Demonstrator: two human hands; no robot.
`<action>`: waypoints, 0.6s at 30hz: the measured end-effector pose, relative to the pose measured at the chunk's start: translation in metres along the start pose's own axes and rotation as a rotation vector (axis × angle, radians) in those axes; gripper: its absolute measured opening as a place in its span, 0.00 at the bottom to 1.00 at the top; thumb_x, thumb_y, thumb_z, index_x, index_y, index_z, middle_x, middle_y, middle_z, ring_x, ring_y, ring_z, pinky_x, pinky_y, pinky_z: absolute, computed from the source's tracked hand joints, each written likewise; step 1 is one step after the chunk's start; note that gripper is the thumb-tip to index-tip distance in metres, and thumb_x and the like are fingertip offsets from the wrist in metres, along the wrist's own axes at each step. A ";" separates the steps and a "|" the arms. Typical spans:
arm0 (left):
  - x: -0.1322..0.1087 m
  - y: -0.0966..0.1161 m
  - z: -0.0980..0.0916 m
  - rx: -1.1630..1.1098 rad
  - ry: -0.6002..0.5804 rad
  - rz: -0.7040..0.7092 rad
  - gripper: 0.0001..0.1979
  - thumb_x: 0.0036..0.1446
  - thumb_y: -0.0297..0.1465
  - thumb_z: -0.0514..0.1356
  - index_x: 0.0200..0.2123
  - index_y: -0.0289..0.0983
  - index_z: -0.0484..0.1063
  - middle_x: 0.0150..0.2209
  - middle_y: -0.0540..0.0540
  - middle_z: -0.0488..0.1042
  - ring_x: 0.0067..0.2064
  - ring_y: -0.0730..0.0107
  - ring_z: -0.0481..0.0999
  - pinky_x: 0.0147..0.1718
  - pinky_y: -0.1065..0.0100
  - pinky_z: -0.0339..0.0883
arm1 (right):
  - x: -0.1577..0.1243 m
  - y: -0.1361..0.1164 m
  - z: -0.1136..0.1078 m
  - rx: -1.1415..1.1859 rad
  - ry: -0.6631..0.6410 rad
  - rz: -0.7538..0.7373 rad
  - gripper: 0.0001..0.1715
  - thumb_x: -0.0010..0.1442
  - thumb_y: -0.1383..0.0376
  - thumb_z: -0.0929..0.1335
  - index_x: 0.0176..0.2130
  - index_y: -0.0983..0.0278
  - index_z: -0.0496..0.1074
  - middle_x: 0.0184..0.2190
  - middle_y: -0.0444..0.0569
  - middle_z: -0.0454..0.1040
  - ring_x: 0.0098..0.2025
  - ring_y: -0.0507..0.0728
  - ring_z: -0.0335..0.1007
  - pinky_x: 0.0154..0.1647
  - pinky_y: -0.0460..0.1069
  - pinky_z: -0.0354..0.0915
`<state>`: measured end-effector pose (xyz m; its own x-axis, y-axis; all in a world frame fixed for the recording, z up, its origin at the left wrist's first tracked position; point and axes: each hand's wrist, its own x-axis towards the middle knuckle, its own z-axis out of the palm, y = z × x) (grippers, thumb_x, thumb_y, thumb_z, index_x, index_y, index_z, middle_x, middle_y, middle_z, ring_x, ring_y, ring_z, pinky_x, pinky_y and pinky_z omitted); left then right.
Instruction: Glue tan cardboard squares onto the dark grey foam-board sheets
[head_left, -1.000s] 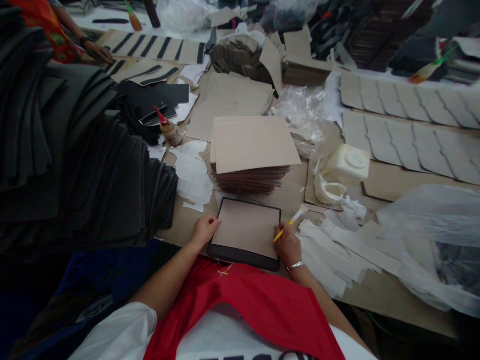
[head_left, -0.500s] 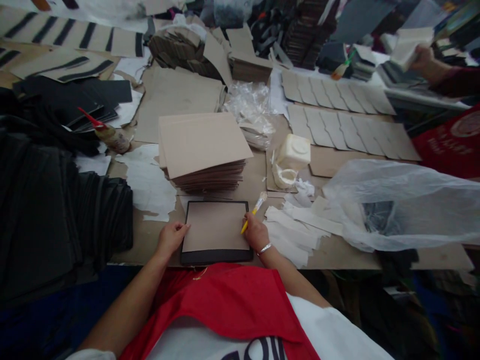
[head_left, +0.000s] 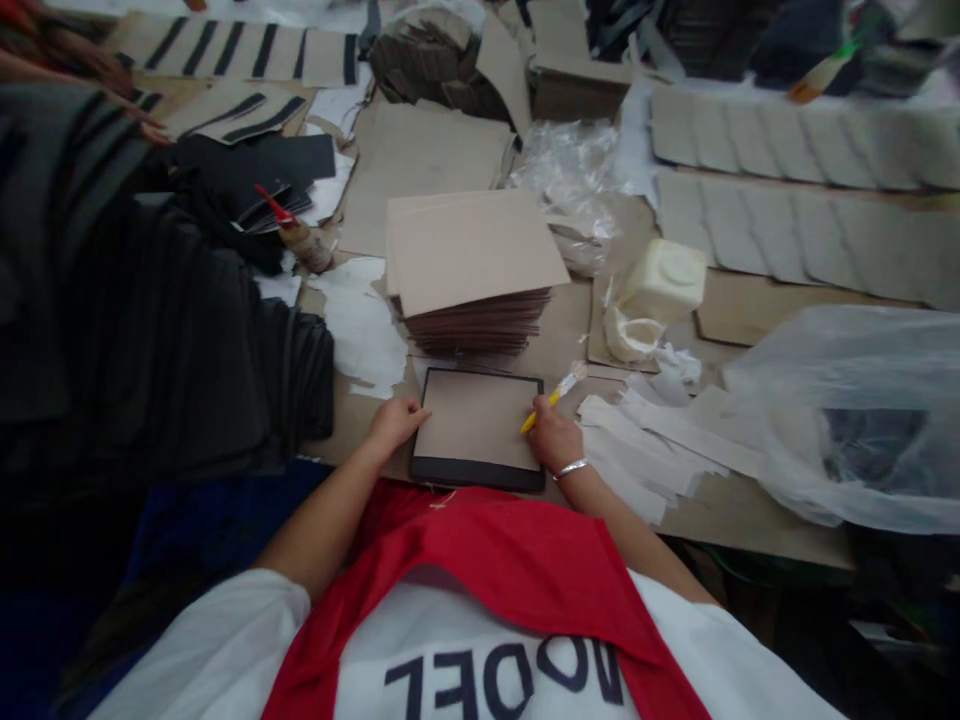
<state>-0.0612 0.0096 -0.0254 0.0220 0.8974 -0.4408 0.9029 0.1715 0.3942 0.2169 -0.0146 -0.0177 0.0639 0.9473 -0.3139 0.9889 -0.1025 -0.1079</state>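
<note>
A beige cardboard sheet [head_left: 480, 415] lies on a slightly larger black panel [head_left: 480, 472], which shows as a narrow border and a wider strip along the near side. My left hand [head_left: 397, 423] is closed, its thumb and fingers pinching the left edge of this panel. At the right edge rests my right hand [head_left: 553, 437], curled round a yellow-handled brush [head_left: 553, 397] whose pale bristles point away to the upper right. Just beyond the panel stands a stack of cardboard sheets [head_left: 476, 250], its top sheets slightly askew.
Black panels [head_left: 225, 350] are heaped at the left. A red-tipped bottle [head_left: 304, 240] lies near white paper scraps [head_left: 364, 320]. On the right are a cream plastic container [head_left: 664, 280], white strips [head_left: 637, 450] and a clear plastic bag [head_left: 862, 410]. Another person's hand [head_left: 97, 70] reaches in at upper left.
The view has swung left, shifting everything rightward. Another person's hand appears at upper left, while the one with a white container has left the view. Both my hands keep their places on the panel.
</note>
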 end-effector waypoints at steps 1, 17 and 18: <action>0.001 0.000 -0.004 0.018 -0.011 -0.008 0.16 0.54 0.42 0.55 0.24 0.37 0.72 0.24 0.47 0.73 0.29 0.68 0.71 0.26 0.70 0.56 | 0.001 -0.001 -0.001 -0.020 0.013 0.008 0.16 0.61 0.64 0.60 0.49 0.64 0.63 0.35 0.56 0.73 0.33 0.60 0.71 0.30 0.49 0.59; -0.039 0.020 0.046 0.246 0.298 0.717 0.15 0.59 0.35 0.54 0.49 0.39 0.69 0.51 0.42 0.70 0.53 0.60 0.65 0.51 0.57 0.58 | -0.015 -0.030 -0.079 1.207 0.025 -0.124 0.28 0.55 0.44 0.62 0.38 0.65 0.69 0.19 0.41 0.67 0.15 0.48 0.61 0.15 0.43 0.57; -0.040 0.021 0.047 0.248 0.302 0.705 0.15 0.60 0.36 0.53 0.49 0.40 0.69 0.52 0.42 0.70 0.53 0.60 0.66 0.52 0.56 0.57 | -0.005 -0.050 -0.070 1.259 -0.029 -0.129 0.25 0.52 0.46 0.65 0.37 0.64 0.68 0.18 0.39 0.66 0.15 0.48 0.60 0.14 0.43 0.57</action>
<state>-0.0234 -0.0414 -0.0376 0.5372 0.8379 0.0964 0.7895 -0.5398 0.2922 0.1763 0.0074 0.0554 -0.0422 0.9665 -0.2532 0.1747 -0.2424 -0.9543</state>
